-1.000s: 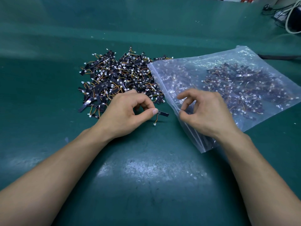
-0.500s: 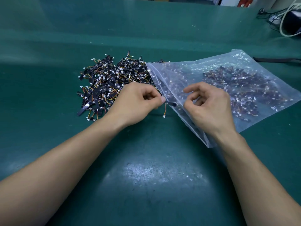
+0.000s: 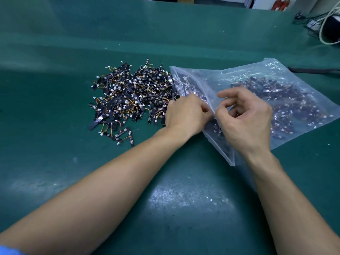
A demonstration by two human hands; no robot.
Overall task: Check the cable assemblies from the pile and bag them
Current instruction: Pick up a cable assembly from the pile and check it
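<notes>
**Hands meet at the bag's mouth**

On a green work mat (image 3: 165,199), a person's left hand (image 3: 185,116) reaches with curled fingers into the open mouth of a clear plastic bag (image 3: 239,78). The film hides its fingertips, so what it grasps cannot be told. The right hand (image 3: 246,120) pinches the bag's upper lip. Beyond the left hand lies the pile of cable assemblies (image 3: 132,96), touching the bag; the bagged assemblies (image 3: 285,100) rest inside.

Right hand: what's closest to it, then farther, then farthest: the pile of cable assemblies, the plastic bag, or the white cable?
1. Plastic bag: the right hand holds its open edge.
2. Pile of cable assemblies: off to the left.
3. White cable: far back on the right.
</notes>
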